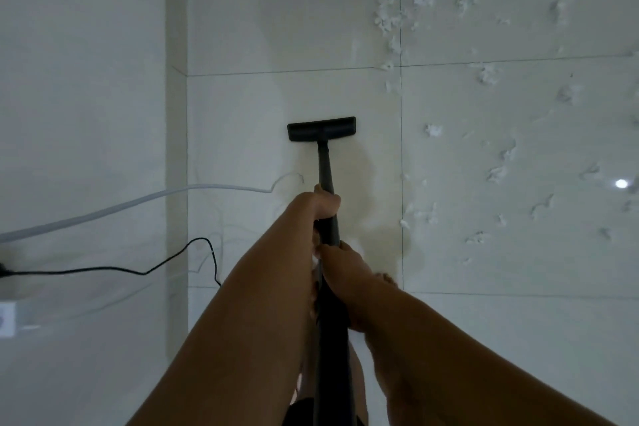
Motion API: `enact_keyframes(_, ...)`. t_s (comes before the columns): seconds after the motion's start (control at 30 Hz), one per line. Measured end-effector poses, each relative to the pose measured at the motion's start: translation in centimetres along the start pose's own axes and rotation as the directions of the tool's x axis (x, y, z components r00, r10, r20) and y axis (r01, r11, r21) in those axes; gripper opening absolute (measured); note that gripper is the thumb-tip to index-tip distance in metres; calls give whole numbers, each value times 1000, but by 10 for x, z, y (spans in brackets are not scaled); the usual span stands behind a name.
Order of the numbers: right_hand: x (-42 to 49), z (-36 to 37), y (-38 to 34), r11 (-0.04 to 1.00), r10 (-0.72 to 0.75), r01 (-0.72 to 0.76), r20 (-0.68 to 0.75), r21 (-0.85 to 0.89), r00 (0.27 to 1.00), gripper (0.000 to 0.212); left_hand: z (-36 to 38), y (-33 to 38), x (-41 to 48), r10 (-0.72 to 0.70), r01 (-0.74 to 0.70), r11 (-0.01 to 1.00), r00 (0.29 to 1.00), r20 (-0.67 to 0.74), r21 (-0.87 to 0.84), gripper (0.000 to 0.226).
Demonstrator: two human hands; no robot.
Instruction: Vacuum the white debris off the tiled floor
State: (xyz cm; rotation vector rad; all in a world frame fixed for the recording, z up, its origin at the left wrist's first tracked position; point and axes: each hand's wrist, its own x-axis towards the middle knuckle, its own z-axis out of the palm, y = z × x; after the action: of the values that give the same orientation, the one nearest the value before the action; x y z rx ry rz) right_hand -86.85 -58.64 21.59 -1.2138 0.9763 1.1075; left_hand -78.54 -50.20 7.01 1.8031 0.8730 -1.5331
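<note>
Item: vacuum pass, judged early. The floor head (pixel 321 129) sits flat on a bare tile left of the grout line, while the white debris (pixel 390 14) lies scattered over the tiles to its right and upper right, so most looks left to do. Left hand (pixel 323 206) has its fingers wrapped round the black wand (pixel 325 169); right hand (pixel 340 263) grips it just below. Surroundings: pale glossy tiled floor (pixel 276 10), dim light, white hose (pixel 103 211) and black cord (pixel 103 268) trailing in from the left.

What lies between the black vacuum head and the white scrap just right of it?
In the head view, only bare tile crossed by one dark grout line separates the vacuum head from that white scrap.
</note>
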Motion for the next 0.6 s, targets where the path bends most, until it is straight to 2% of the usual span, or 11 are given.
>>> enact_keyframes(0.13,-21,-27,43,998,48,-46,21,-49,999,52,52,-40,35,-8,8,1000,1000,-8,-6,90)
enact_keyframes(0.23,-36,-39,70,984,-2,-2,-25,-179,1000,40,77,-55,3,0,0,1000,1000,23,-22,80)
enact_keyframes(0.4,-66,-44,97,987,146,-143,32,-75,989,15,105,-78,-35,17,-17,999,1000,-4,51,67)
enact_keyframes(0.53,-70,-50,124,981,161,-160,1,-111,987,22,127,-95,-41,33,-34,997,999,8,69,66)
enact_keyframes(0.6,-76,-52,139,982,138,-136,5,-134,990,20,137,-102,-47,40,-41,997,999,21,59,65)
